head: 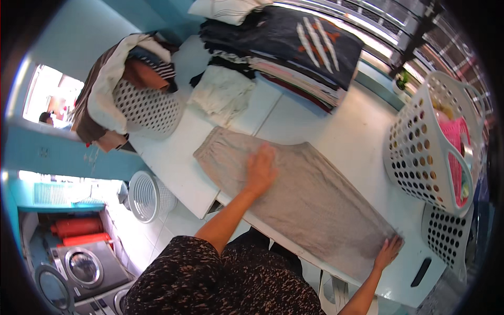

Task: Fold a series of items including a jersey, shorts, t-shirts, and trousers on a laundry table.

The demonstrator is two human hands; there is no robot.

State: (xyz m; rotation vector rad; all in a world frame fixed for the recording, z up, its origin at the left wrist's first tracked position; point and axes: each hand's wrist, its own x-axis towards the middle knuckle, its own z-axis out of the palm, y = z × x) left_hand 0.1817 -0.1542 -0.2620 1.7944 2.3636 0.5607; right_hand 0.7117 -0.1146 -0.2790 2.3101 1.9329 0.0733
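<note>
A pair of grey-beige trousers (311, 197) with a gathered elastic waistband lies flat on the white table, folded lengthwise. My left hand (262, 167), blurred, rests palm down on the cloth near the waistband end. At the leg's far end, my right hand (389, 252) lies on the hem with its fingers a little apart. Neither hand grips anything.
Folded clothes (307, 51) are stacked at the back, with a white garment (222, 94) beside them. A heaped laundry basket (147, 106) stands left; another basket (409, 157) holds pink items. A black slot (421, 271) marks the table's right end. Washing machines (92, 267) are lower left.
</note>
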